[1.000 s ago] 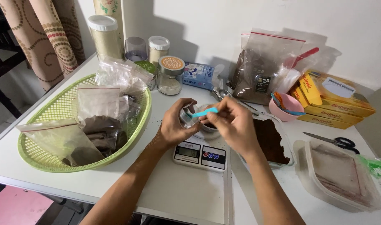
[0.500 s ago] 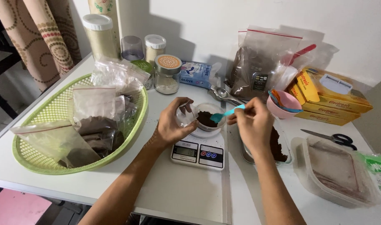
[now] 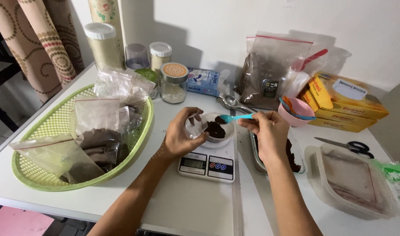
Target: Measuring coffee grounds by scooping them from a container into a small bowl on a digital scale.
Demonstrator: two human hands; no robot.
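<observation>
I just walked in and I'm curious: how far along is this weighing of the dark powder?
Some dark powder already lies in the small white bowl on the kitchen scale. The right hand holds a blue spoon over it; the left hand steadies the bowl. More powder sits in the tray, and the scale's reading is illegible.

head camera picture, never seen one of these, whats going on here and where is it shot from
The view comes from a camera worn on a person's head, looking down at their own two bare hands over a white table. The left hand steadies a small white bowl of dark brown powder, which sits on a white digital kitchen scale. The right hand holds a turquoise plastic spoon, its tip over the bowl. To the left lies a green plastic basket of clear bags. At the back stand lidded jars and a large zip bag of brown powder. Black-handled scissors lie at the right.
</observation>
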